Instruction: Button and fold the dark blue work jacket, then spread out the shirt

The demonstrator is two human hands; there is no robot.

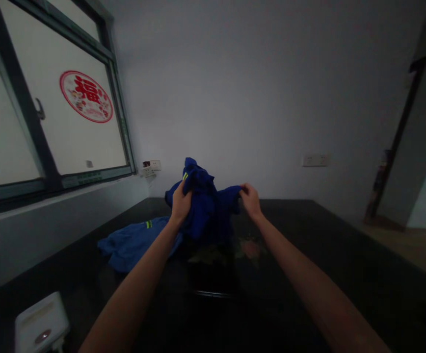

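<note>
A crumpled dark blue garment (203,206) with a small yellow-green stripe is held up over the table. My left hand (181,200) grips its bunched upper left part. At the right, my right hand (250,197) pinches an outstretched edge of the same cloth between thumb and fingers. The garment's exact kind is hard to make out in the dim light. A second, lighter blue garment (135,242), also with a yellow-green stripe, lies rumpled on the table beyond my left forearm, which partly covers it.
The dark, glossy table (290,245) stretches to the back wall. On its near left corner sits a white device (41,321). A window (69,108) with a red round sticker is at the left. Wall sockets (315,160) sit behind the table.
</note>
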